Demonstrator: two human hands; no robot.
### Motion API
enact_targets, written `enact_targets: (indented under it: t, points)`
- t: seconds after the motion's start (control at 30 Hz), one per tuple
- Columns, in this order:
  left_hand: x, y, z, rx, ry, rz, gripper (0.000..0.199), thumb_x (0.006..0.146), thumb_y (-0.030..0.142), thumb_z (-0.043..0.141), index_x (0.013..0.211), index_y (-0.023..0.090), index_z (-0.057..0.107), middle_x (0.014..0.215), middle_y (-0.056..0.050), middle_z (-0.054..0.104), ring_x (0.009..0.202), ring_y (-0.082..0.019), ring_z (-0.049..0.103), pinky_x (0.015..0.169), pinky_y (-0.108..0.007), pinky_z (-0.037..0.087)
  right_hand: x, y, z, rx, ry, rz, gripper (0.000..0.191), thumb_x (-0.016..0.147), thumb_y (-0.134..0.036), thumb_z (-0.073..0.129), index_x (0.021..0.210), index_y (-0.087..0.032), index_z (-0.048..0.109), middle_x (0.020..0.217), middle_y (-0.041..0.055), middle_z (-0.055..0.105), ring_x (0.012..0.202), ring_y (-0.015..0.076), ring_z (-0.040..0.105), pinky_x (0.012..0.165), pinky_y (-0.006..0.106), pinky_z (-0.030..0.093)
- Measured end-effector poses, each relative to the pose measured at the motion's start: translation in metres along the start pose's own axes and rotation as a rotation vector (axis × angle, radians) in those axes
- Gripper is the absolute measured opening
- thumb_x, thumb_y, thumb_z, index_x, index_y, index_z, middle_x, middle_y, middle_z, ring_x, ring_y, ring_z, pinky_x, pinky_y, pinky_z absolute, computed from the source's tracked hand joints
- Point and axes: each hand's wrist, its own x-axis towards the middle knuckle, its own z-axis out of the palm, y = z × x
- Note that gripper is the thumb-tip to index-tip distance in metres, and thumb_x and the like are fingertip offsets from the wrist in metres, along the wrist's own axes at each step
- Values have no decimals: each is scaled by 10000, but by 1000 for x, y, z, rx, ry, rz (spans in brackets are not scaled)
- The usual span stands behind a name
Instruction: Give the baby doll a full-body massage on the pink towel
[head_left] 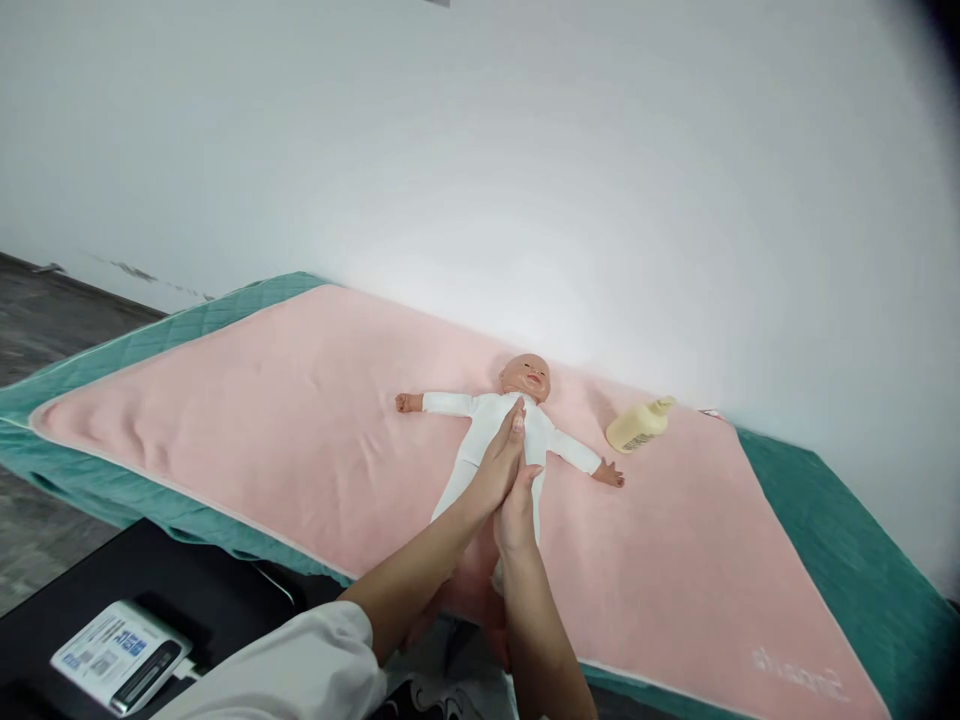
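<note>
the left hand [498, 465] and the right hand [519, 508] are together, palm against palm, over a white-clothed baby doll [482, 424]; a pale-yellow pump bottle [637, 427] is at their right.

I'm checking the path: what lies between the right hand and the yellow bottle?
In the head view, the doll's arm and pink blanket lie between the right hand and the bottle.
</note>
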Motion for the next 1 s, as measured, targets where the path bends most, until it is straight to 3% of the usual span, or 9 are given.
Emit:
enact_targets:
  t: [0.13, 0.23, 0.3, 0.4, 0.5, 0.6, 0.77, 0.87, 1.0]
  points:
    - [5, 4, -26, 33, -51, 33, 674, 990, 551, 235, 1579, 271, 65, 1643, 42, 67, 1515, -191, 40, 1260, -398, 82, 22, -6, -7, 454, 198, 157, 738, 937, -508, -153, 1563, -220, 112, 1640, 15, 152, 1512, 161, 150, 1228, 452, 226]
    - [10, 5, -30, 88, -183, 110, 649, 999, 510, 272, 1571, 226, 157, 1645, -4, 75, 1516, -192, 43, 1251, -399, 85, 53, 7, -25, 513, 313, 157, 759, 942, -582, -65, 1542, -212, 217, 1629, 38, 198, 1507, 177, 190, 1211, 442, 255]
    - [16, 4, -35, 95, -263, 170, 598, 987, 497, 346, 1519, 226, 330, 1618, -34, 231, 1505, -214, 164, 1239, -404, 161, 72, 22, -38, 495, 302, 172, 746, 949, -620, 57, 1474, -197, 377, 1571, 86, 352, 1466, 199, 315, 1178, 435, 313]
    - [31, 1, -52, 94, -304, 210, 425, 972, 459, 424, 1252, 210, 626, 1352, -68, 610, 1298, -235, 527, 1127, -385, 375, 85, 44, -54, 517, 412, 179, 583, 938, -591, 339, 1205, -157, 623, 1305, 133, 637, 1256, 234, 577, 1085, 432, 424]
    - [48, -11, -71, 189, -222, 230, 385, 973, 435, 416, 878, 182, 690, 895, -46, 729, 901, -200, 670, 885, -327, 494, 74, 64, -63, 416, 463, 82, 443, 924, -535, 459, 970, -160, 690, 1036, 110, 733, 1025, 232, 676, 996, 432, 486]
    - [58, -38, -83, 297, -100, 244, 416, 958, 437, 407, 702, 184, 616, 676, -22, 656, 715, -169, 618, 748, -291, 470, 51, 81, -69, 216, 229, -69, 398, 943, -499, 467, 921, -196, 724, 988, 94, 747, 1023, 242, 672, 1003, 442, 478]
    - [57, -76, -89, 297, 72, 210, 394, 943, 411, 408, 669, 184, 578, 609, 0, 598, 628, -141, 551, 673, -273, 427, 21, 95, -71, -20, -246, -216, 410, 986, -475, 390, 1152, -275, 706, 1266, 48, 685, 1385, 250, 453, 1188, 531, 269]
    - [56, -80, -89, 267, 83, 219, 382, 949, 401, 410, 698, 180, 596, 614, 1, 596, 624, -138, 544, 662, -274, 416, 18, 94, -73, -144, -369, -221, 440, 993, -499, 353, 1261, -303, 642, 1383, 24, 599, 1475, 241, 299, 1225, 574, 101]
    - [57, -78, -87, 272, -13, 218, 418, 947, 437, 407, 657, 181, 567, 635, -10, 603, 636, -140, 548, 680, -283, 430, 23, 91, -75, -270, -456, -173, 561, 969, -598, 296, 1425, -317, 463, 1516, 25, 445, 1511, 254, 177, 1215, 609, 23]
